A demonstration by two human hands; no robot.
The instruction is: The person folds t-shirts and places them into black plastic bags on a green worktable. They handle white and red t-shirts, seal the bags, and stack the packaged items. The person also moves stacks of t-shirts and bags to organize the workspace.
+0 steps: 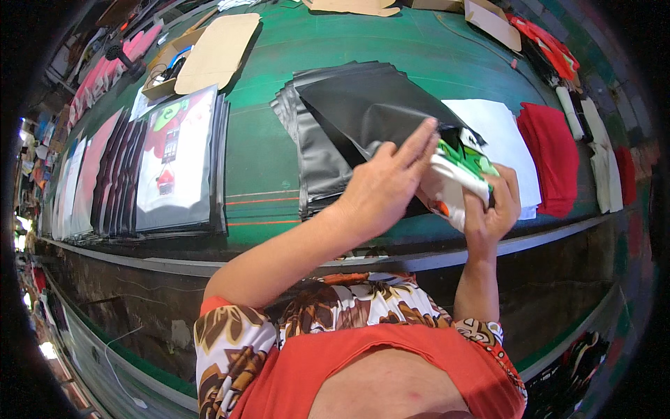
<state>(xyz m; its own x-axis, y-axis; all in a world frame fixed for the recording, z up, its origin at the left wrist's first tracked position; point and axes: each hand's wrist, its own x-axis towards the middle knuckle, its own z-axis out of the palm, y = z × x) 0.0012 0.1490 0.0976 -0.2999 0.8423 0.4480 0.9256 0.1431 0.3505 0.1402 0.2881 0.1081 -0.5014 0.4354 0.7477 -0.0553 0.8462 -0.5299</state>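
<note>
My right hand [494, 207] grips a folded white and green printed garment [463, 170], with its end at the mouth of a black plastic bag [366, 105]. This bag lies uppermost and askew on a fanned stack of black plastic bags [322, 162]. My left hand [384, 186] reaches across the near side of the bag, two fingers stretched to its mouth beside the garment. Whether those fingers pinch the plastic cannot be made out. Part of the garment is hidden by my hands and by the bag's edge.
Folded white cloth [492, 136] and red cloth [549, 157] lie right on the green table [261, 152]. Left stand packed clear-fronted bags [178, 173] in a row. Further back are a cardboard flap [220, 52], an open box [159, 86] with cables, and another carton [492, 23].
</note>
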